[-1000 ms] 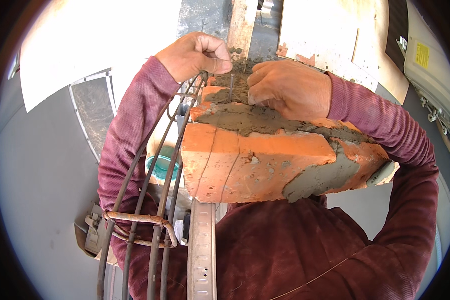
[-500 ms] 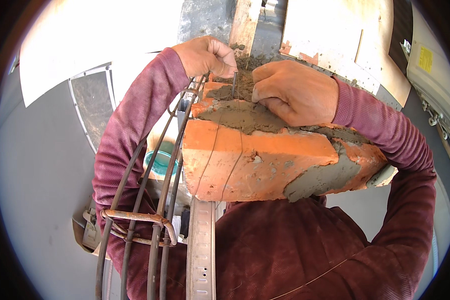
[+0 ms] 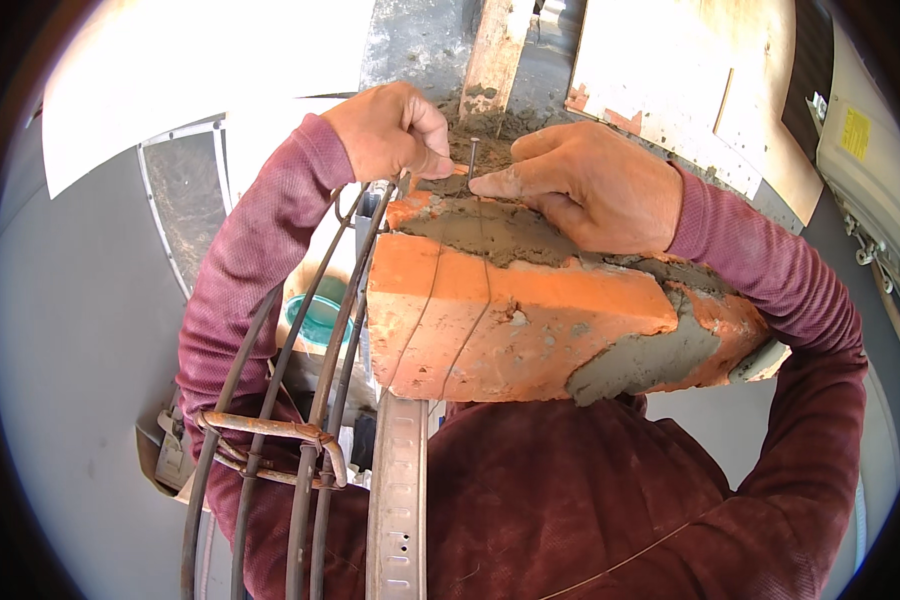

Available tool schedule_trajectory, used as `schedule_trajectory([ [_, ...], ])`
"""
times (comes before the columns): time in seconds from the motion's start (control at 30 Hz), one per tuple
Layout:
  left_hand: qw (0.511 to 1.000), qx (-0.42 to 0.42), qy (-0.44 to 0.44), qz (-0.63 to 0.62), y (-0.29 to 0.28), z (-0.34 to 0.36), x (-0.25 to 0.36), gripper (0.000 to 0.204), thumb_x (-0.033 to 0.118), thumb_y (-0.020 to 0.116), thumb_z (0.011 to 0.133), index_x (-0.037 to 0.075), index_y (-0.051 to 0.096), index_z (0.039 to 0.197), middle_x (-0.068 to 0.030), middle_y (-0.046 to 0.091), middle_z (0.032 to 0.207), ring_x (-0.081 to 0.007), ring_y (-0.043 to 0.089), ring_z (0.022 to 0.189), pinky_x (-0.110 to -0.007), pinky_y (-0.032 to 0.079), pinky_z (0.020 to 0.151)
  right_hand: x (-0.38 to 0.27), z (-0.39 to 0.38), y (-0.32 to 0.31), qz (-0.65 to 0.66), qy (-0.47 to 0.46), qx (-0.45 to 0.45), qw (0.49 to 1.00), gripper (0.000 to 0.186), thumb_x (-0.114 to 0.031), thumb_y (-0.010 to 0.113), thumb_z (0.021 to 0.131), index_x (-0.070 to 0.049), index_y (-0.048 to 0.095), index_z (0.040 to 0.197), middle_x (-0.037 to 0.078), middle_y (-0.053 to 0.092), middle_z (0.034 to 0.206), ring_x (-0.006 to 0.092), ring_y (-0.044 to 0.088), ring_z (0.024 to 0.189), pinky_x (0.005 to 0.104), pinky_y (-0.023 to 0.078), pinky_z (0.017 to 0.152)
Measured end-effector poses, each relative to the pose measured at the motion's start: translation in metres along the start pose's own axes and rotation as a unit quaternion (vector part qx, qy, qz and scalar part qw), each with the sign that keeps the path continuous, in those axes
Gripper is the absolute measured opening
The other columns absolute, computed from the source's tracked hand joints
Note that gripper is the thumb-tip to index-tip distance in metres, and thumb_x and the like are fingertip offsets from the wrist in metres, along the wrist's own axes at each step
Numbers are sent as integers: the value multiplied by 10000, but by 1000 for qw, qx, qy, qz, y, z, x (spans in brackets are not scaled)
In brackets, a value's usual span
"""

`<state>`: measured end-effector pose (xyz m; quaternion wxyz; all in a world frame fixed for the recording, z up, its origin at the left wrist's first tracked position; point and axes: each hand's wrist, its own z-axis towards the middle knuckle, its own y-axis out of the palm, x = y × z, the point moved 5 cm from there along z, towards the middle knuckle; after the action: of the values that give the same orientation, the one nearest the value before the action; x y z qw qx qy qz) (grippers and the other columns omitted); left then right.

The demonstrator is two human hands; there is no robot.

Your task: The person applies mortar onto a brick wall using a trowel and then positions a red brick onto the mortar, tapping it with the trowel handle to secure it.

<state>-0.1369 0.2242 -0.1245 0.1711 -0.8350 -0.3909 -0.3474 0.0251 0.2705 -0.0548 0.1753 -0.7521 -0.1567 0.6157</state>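
Note:
A nail [image 3: 473,162] stands upright in the wet mortar [image 3: 500,228] on top of an orange brick [image 3: 440,310]. Two strands of thin dark string [image 3: 487,270] run down the brick's near face. My left hand [image 3: 385,130] is closed, thumb and forefinger pinched just left of the nail; whatever lies between them is too small to make out. From the right, my right hand [image 3: 595,185] reaches over the mortar, fingers closed, its fingertips at the nail's lower part where one string strand comes up. The nail's foot is hidden.
Tied steel rebars [image 3: 315,440] rise at the left beside my left arm. A perforated metal channel [image 3: 398,500] meets the brick from below. Behind the rebars sits a teal bucket [image 3: 320,318]. Beyond are a wooden plank [image 3: 492,55] and pale boards [image 3: 670,60].
My left fingers have let go of the nail's top and moved down and left. My right fingertips have moved left to the nail's lower part, and its head now shows.

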Motion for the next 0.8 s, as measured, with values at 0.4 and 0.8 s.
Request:
schedule_trajectory([
  [0.4, 853, 119, 402, 311, 3, -14, 94, 58, 85, 635, 776, 45, 595, 770, -71, 490, 758, -305, 519, 808, -424, 425, 709, 5, -6, 7, -43, -31, 40, 998, 388, 25, 597, 767, -106, 690, 1120, 112, 617, 853, 321, 619, 868, 415, 501, 718],
  [0.8, 998, 13, 51, -43, -1, 39, -45, 144, 138, 652, 904, 3, 703, 890, -14, 687, 825, -111, 626, 787, -277, 510, 763, -4, -6, 3, -99, -22, 5, 995, 396, 17, 595, 799, -174, 681, 1136, 103, 612, 852, 295, 623, 817, 401, 495, 680],
])
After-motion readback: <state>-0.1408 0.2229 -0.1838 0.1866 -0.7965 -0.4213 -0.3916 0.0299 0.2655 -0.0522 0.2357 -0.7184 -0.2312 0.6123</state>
